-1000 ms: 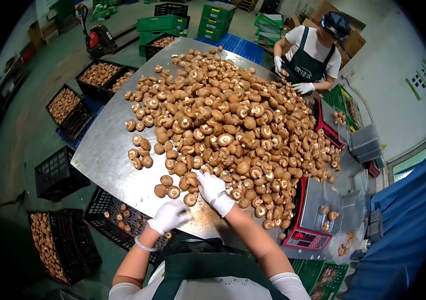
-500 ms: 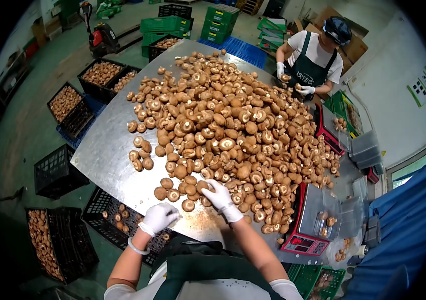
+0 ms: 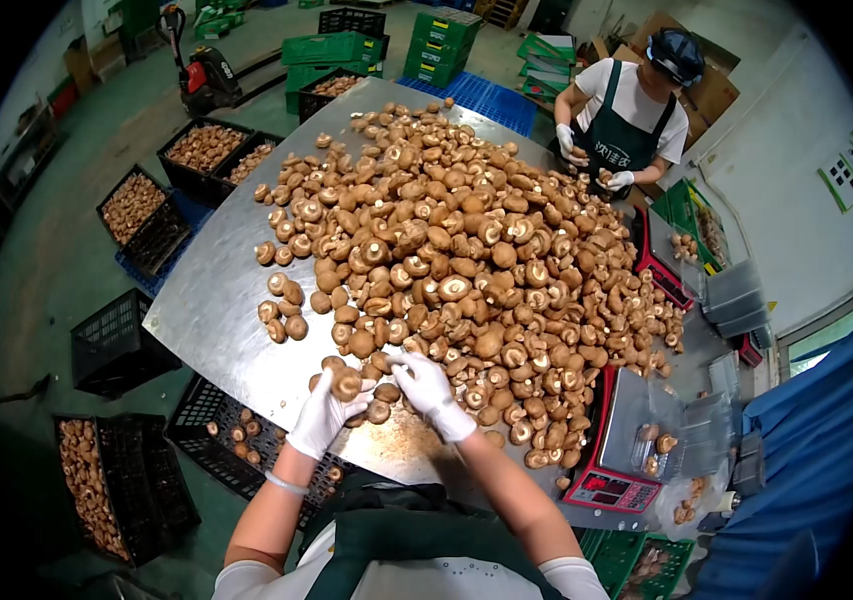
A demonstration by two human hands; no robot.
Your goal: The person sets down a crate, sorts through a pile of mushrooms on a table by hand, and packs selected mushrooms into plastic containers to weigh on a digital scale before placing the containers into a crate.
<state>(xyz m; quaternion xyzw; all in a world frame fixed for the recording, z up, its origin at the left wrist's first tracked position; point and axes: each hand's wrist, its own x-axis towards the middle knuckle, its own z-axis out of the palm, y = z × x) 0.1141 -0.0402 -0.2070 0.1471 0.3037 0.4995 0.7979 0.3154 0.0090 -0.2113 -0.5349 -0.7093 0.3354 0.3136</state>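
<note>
Brown shiitake mushrooms (image 3: pixel 447 250) lie in a large heap on the metal table (image 3: pixel 222 300). In a white glove, my left hand (image 3: pixel 325 418) is at the near edge of the heap, fingers closed around a mushroom (image 3: pixel 347 384) with its round brown cap up. My right hand (image 3: pixel 431 392), also gloved, reaches in from the right with its fingers stretched out. Its fingertips are beside another mushroom (image 3: pixel 381 362), and the surface under the palm is hidden. A few loose mushrooms (image 3: pixel 379 411) rest between the two hands.
A red scale (image 3: pixel 612 488) with clear plastic boxes (image 3: pixel 659 425) stands at the right. Below the left table edge is a black crate (image 3: pixel 209 425) holding some mushrooms. Across the table, a co-worker (image 3: pixel 627 130) in gloves handles mushrooms. Filled crates (image 3: pixel 205 150) stand on the floor.
My left hand has moved up and forward from the table edge and now grips a mushroom. My right hand has shifted slightly left, and the mushroom at its fingertips is no longer visible there.
</note>
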